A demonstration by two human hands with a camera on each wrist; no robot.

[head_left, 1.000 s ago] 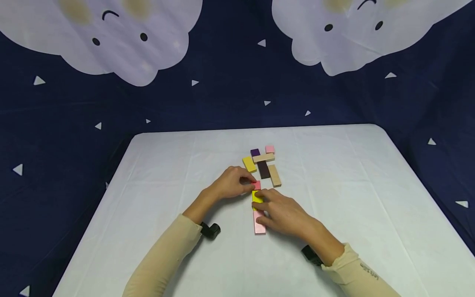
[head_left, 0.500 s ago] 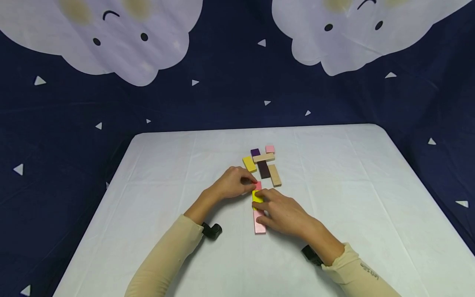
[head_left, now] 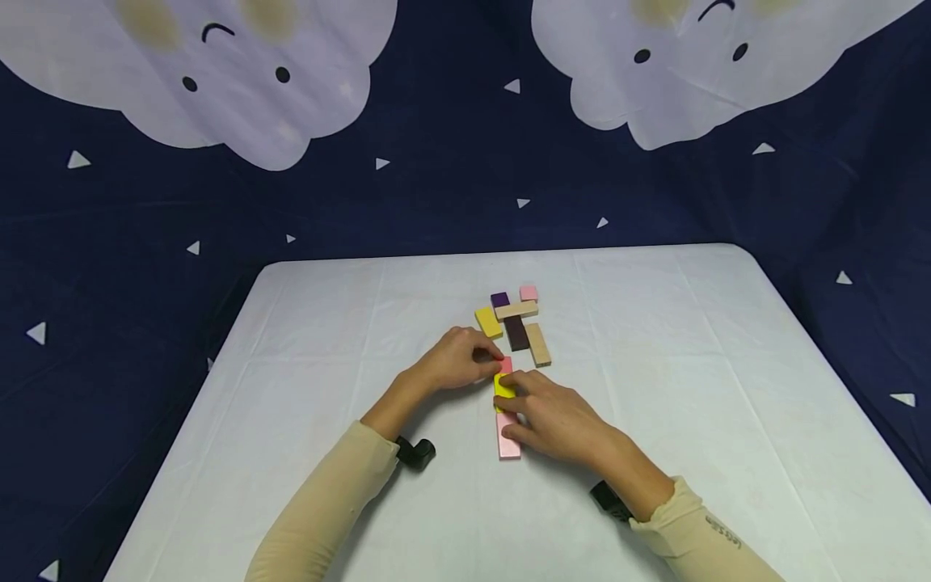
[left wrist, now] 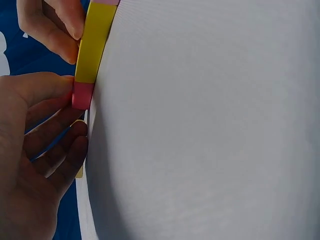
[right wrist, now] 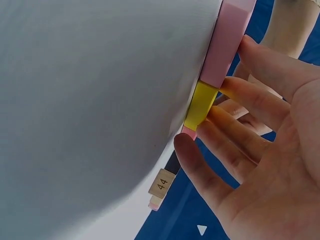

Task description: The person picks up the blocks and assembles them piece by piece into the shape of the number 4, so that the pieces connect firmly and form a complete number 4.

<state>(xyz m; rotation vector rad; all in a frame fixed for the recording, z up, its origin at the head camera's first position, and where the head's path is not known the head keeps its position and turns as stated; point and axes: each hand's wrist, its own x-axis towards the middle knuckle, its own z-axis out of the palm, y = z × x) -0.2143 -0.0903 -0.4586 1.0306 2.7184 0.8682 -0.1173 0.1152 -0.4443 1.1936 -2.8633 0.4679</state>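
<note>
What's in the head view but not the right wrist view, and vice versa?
Head only: the loose yellow block, the purple block and the cloud prints.
Right wrist only: a readable 44 on a wooden block's end.
Both: the lined-up light pink block, yellow block and dark pink block, plus left grip and right grip.

Left hand and small red block have shifted slightly to the right

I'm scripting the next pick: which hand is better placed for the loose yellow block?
Probably the left hand: it's closer to the loose yellow block, though holding the coral-pink block. The right hand sits farther back.
</note>
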